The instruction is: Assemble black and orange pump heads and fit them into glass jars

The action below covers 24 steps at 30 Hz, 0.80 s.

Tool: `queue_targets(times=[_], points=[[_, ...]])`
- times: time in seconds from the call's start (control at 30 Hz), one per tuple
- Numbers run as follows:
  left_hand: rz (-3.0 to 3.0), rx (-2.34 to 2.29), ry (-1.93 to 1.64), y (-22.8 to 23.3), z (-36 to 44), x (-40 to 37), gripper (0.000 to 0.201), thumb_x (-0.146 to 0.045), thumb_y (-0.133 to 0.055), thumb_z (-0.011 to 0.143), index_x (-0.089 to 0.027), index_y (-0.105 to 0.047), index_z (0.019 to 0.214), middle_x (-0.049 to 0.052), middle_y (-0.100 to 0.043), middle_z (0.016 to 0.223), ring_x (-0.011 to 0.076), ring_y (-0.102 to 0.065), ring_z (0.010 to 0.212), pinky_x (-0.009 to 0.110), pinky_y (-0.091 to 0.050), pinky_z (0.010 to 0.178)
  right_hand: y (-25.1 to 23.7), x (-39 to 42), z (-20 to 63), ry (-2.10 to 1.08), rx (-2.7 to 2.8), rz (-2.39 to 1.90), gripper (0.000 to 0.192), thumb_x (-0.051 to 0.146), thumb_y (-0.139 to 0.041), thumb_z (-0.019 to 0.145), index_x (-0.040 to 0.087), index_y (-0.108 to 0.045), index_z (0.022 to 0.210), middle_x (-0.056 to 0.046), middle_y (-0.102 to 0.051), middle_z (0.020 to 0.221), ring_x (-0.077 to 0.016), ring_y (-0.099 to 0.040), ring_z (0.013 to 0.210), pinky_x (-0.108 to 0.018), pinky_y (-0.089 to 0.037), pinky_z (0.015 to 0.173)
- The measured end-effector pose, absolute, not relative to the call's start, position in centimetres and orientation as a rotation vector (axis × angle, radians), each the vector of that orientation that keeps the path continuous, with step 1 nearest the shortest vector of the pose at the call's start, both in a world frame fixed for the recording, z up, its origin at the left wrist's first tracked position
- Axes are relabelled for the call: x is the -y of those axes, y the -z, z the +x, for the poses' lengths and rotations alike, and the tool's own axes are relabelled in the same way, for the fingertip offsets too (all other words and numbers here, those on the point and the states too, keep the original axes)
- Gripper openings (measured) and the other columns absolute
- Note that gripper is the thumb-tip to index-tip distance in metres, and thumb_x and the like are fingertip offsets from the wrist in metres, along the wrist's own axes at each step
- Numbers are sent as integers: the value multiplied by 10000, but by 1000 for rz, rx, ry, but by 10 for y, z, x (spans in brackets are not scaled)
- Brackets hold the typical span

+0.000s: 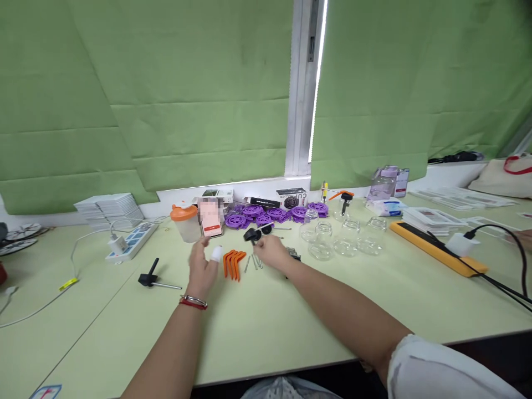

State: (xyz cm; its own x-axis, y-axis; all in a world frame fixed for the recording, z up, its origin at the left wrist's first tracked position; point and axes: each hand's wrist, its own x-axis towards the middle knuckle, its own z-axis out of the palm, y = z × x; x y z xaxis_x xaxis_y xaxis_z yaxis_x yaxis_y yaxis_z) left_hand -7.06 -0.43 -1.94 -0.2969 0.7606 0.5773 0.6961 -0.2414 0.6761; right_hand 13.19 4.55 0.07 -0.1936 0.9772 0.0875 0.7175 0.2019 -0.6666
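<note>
Can't really tell what the small black part [251, 235] at the right hand [272, 252] is, way too tiny; its fingers mostly hide behind the knuckles. The left hand [202, 270] is motion-blurred, so its grip is anyone's guess. The phone [210, 220] screen is smeared out. The thin metal pins [253, 262] could be screws, maybe. Another person's hand [524, 239] gets cut off at the right edge.

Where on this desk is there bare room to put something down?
Bare desk lies along the near edge, in front of both hands. Another free patch sits between the black pump part and the power strip. It is crowded around the orange clips, purple discs and glass jars.
</note>
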Motion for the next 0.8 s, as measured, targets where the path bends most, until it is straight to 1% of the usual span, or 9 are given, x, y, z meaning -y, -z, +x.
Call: queue_targets(times=[0.07, 0.13, 0.27, 0.33, 0.4, 0.5, 0.67, 0.73, 0.8], points=[[1659, -2369, -1533, 16, -90, 1, 412, -385, -523, 797, -166, -505, 1146, 155, -534, 1184, 330, -451, 1176, 530, -280, 993, 0, -68, 144, -628, 1904, -1683, 205, 291, -535, 816, 153, -686, 824, -71, -682, 784, -150, -601, 670, -216, -361, 540], [1407, -2666, -1438, 14, -107, 1, 402, -380, -543, 771, -156, -522, 1104, 183, -514, 1220, 367, -431, 1184, 574, -257, 962, 1, -88, 155, -598, 1844, -1782, 218, 280, -532, 825, 135, -682, 886, -117, -687, 866, -185, -627, 746, -231, -388, 568], [1017, -2935, -1409, 17, -128, 2, 389, -347, -546, 731, -180, -511, 1081, 194, -410, 1346, 365, -346, 1259, 591, -213, 964, 11, -112, 165, -587, 1763, -1940, 254, 276, -531, 831, 108, -670, 961, -172, -678, 967, -257, -647, 865, -267, -432, 608], [914, -2984, -1411, 23, -136, 1, 408, -306, -550, 700, -192, -496, 1088, 200, -375, 1373, 359, -284, 1303, 608, -187, 973, 16, -117, 164, -593, 1751, -1986, 279, 293, -541, 832, 105, -660, 1000, -187, -670, 1009, -279, -647, 900, -282, -451, 626], [821, -2991, -1384, 30, -143, -1, 446, -269, -552, 671, -191, -481, 1104, 222, -382, 1358, 373, -278, 1302, 629, -183, 963, 19, -119, 163, -600, 1754, -2014, 289, 289, -556, 824, 104, -649, 1026, -197, -663, 1029, -286, -648, 907, -295, -464, 638], [737, -2942, -1302, 37, -150, -4, 490, -245, -548, 654, -188, -466, 1133, 242, -433, 1312, 411, -347, 1242, 643, -210, 930, 22, -121, 162, -605, 1778, -2034, 271, 246, -572, 808, 107, -645, 1029, -199, -664, 1016, -277, -654, 891, -304, -476, 651], [805, -2881, -1139, 38, -154, -11, 492, -215, -582, 605, -186, -517, 1091, 226, -553, 1178, 434, -456, 1140, 584, -288, 883, 23, -125, 165, -569, 1812, -2056, 263, 202, -592, 780, 107, -646, 1019, -199, -655, 1045, -289, -639, 952, -321, -480, 701], [887, -2813, -1085, 39, -155, -13, 483, -194, -600, 580, -189, -545, 1060, 216, -578, 1132, 440, -483, 1115, 583, -299, 878, 23, -125, 167, -556, 1822, -2059, 270, 207, -597, 780, 109, -642, 1027, -197, -653, 1054, -290, -636, 961, -324, -479, 709], [924, -2742, -1103, 40, -156, -14, 500, -168, -615, 559, -185, -556, 1056, 215, -574, 1128, 443, -500, 1101, 581, -317, 878, 22, -125, 170, -549, 1833, -2057, 279, 225, -603, 783, 109, -640, 1034, -197, -654, 1053, -288, -637, 961, -322, -479, 709]])
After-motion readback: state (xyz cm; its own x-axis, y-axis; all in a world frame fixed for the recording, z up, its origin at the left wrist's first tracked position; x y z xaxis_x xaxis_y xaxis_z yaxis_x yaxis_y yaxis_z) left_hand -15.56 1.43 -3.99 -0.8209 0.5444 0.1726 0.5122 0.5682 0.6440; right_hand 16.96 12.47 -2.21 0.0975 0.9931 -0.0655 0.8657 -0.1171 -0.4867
